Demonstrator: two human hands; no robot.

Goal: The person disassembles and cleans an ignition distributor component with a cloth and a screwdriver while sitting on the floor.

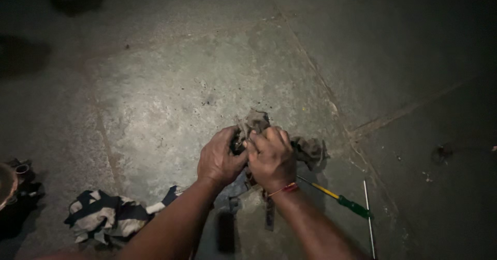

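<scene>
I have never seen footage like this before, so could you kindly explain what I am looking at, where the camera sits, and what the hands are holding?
This is a single view from a camera worn on a person's head, looking down at their own two bare hands over a dim concrete floor. The left hand and right hand are pressed together around a small dirty part wrapped in a grey rag; what the part is cannot be told. On the floor lie a striped cloth, a screwdriver with a green and yellow handle, and a thin metal rod. A dark metal object sits at the left edge.
</scene>
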